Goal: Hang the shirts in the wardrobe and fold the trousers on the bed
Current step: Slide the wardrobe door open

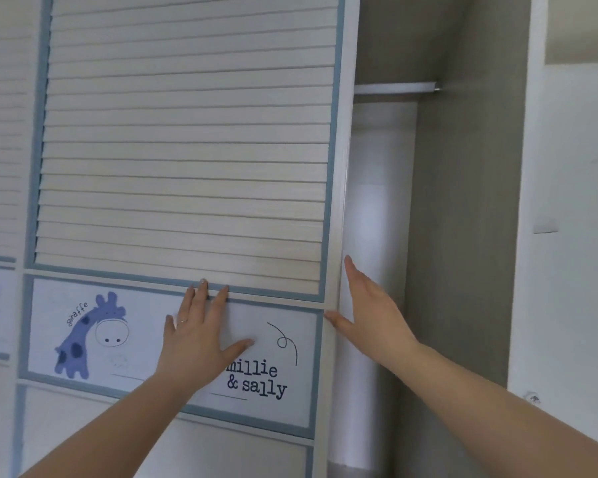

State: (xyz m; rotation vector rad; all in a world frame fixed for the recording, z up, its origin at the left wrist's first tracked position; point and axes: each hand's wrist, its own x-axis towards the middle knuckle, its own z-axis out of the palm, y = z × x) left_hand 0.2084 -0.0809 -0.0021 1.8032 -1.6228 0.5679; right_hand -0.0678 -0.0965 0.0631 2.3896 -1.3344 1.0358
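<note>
The wardrobe's sliding door [187,150] fills the view, a gap at its right showing the hanging rail [394,88]. The left hand [201,336] presses flat, fingers spread, on the giraffe panel [83,332]; the right hand [370,312], fingers straight, touches the door's edge.

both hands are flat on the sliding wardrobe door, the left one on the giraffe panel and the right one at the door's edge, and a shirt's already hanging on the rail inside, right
Not quite: the rail is bare in the part the head view shows; no shirt hangs there. The rest holds: the left hand lies flat on the giraffe panel, and the right hand is at the sliding door's edge, fingers straight.
</note>
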